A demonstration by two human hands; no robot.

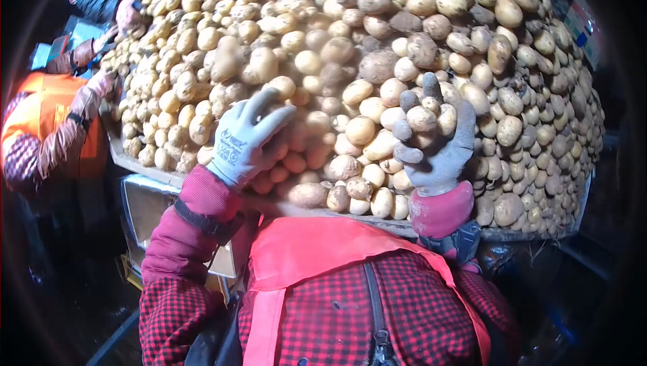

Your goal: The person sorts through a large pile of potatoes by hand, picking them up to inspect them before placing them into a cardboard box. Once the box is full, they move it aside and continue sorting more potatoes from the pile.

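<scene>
A large heap of potatoes [360,130] of mixed sizes, some coated in dark soil, lies before me. My left hand [251,135], in a grey-white work glove, is palm down over the near part of the heap, fingers spread. Reddish-looking potatoes [294,162] lie in shade beside its fingers; I see nothing held there. On the right, my right hand [439,154] is turned palm up in a soiled grey glove. Its dark-tipped fingers curl around several small potatoes [422,119] resting in the palm.
The heap lies on a table with a raised near edge [151,170]. At the left, other people work at the heap, one in an orange vest [50,116]. Below the edge stands a cardboard box [149,209].
</scene>
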